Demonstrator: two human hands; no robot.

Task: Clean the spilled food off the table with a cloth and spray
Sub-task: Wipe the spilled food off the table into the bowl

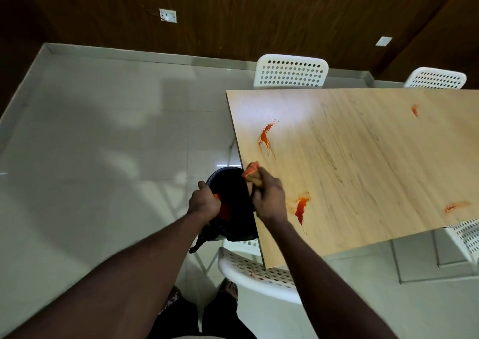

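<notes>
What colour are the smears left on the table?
Orange-red: the smears stand out on the pale wooden table, shown best, and only, in the head view.

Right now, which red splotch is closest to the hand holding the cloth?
The dark red splotch just right of the right hand, near the table's front edge; the other three lie farther off.

From where I'm standing, nothing is showing any writing, label, brand, number or sign that can be read.
</notes>
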